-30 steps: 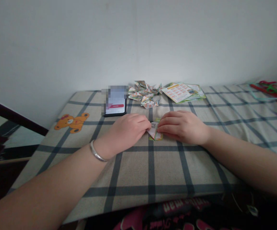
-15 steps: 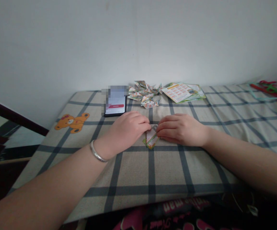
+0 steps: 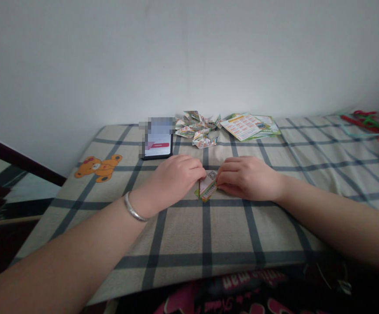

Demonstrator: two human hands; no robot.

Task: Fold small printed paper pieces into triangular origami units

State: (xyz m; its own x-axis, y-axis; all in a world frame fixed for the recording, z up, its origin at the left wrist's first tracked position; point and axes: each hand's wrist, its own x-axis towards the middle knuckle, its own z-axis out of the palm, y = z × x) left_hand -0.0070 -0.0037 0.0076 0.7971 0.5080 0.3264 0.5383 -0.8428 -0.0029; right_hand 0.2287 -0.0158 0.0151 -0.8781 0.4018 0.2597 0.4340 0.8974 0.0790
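A small folded piece of printed paper, white with green and yellow edges, lies on the checked tablecloth between my hands. My left hand, below a silver bangle, has its fingers closed at the paper's left edge. On the opposite side, my right hand pinches the right edge with bent fingers. The fingertips partly cover the paper's sides. Beyond my hands sits a cluster of folded paper pieces with pointed ends.
A phone with a lit screen leans at the back left. Flat printed sheets are stacked at the back right. A bear picture is on the cloth at left. Coloured ribbon-like strips lie far right. The wall rises behind.
My right fingers have drawn together and shifted slightly at the paper's right edge, so more of its printed face shows. My left hand has hardly moved.
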